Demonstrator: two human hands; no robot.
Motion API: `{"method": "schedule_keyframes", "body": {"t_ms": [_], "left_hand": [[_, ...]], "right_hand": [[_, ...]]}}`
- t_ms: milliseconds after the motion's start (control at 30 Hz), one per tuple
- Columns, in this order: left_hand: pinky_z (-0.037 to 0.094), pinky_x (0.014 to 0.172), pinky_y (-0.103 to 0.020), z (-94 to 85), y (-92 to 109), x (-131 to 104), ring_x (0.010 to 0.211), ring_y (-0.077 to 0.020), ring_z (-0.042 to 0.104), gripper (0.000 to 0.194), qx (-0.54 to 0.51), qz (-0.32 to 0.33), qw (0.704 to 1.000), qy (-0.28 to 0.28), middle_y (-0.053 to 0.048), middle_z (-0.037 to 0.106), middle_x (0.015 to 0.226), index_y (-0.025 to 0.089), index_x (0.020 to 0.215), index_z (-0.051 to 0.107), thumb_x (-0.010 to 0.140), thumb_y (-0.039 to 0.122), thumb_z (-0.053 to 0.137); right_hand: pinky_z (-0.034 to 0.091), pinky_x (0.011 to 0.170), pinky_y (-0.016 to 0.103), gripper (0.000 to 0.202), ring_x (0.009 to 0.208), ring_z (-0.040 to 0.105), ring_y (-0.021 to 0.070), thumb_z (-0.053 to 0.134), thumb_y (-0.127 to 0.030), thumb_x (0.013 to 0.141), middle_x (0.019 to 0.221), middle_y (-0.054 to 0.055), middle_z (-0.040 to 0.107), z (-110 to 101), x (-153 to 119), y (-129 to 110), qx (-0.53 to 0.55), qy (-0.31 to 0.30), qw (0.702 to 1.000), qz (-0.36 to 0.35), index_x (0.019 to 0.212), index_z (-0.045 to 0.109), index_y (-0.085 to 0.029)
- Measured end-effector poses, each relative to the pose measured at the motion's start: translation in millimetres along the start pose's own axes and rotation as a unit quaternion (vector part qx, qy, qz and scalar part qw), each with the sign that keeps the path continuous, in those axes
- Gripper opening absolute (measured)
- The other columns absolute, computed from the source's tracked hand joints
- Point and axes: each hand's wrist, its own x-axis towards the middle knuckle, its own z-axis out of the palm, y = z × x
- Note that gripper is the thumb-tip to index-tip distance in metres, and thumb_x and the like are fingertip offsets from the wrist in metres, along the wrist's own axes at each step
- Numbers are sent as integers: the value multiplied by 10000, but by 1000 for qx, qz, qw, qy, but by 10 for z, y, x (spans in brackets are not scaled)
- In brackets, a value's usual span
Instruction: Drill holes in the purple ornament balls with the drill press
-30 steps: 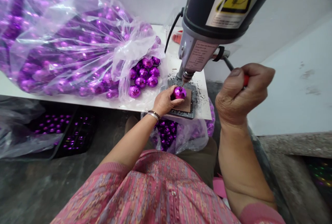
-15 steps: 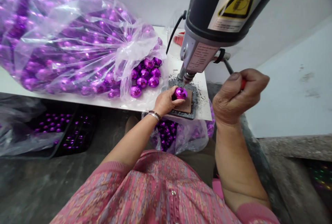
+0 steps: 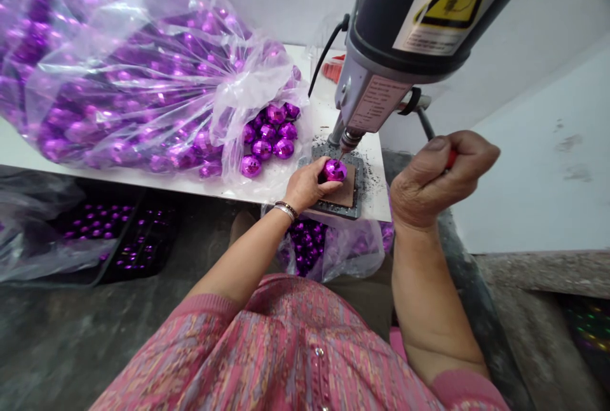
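Note:
Between the thumb and fingers of my left hand point(image 3: 307, 183) is a shiny purple faceted ball point(image 3: 335, 170), held over the brown board point(image 3: 347, 194) on the drill press base point(image 3: 358, 166). The thin bit below the chuck point(image 3: 350, 140) meets the top of the ball; whether it is inside cannot be made out. My right hand point(image 3: 436, 176) is closed around the red-tipped feed lever point(image 3: 426, 122) of the drill press point(image 3: 376, 93). Several more purple balls point(image 3: 262, 149) lie left of the base, at the mouth of a clear plastic bag.
The large clear bag point(image 3: 128, 87) full of purple balls covers the left of the white table point(image 3: 243, 193). Dark shavings surround the base. Below the table edge hangs another bag point(image 3: 352, 249) of balls. Dark crates point(image 3: 102, 271) stand on the floor at left.
The view has shifted slightly, so the drill press appears a little further right. Both hands keep their grips, on the ball and on the lever.

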Motion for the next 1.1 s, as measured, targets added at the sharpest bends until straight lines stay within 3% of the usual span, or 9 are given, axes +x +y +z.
{"method": "schedule_keyframes", "body": {"t_ms": [367,567,833,1100], "left_hand": [[468,856,-290,-8,22,-4,1012,-225,656,528,13,-13,1000,-1,-71,720,1157,186,1295,594,834,401,738],[465,842,-294,1,4,-2,1000,-228,655,541,16,-12,1000,4,-68,720,1150,187,1296,590,826,406,744],[456,772,-290,2,-15,7,920,-213,649,451,8,-5,1000,1,-40,726,1054,210,1211,613,832,421,732],[474,827,-306,11,-28,8,968,-228,655,490,6,-3,1000,10,-62,726,1110,204,1252,603,826,404,740]], "right_hand": [[368,723,206,218,788,484,29,383,-341,985,840,26,480,-56,3,-65,-8,-36,999,32,947,493,-156],[339,701,204,287,752,462,27,394,-377,987,816,29,499,-125,110,-117,-16,-62,997,49,907,521,-133],[304,693,182,510,687,414,-4,326,-549,981,748,18,509,-178,710,-276,-3,-158,979,129,878,529,-93],[281,738,216,362,689,395,14,384,-343,979,712,5,490,89,1360,-249,2,-230,940,252,718,475,-110]]}}
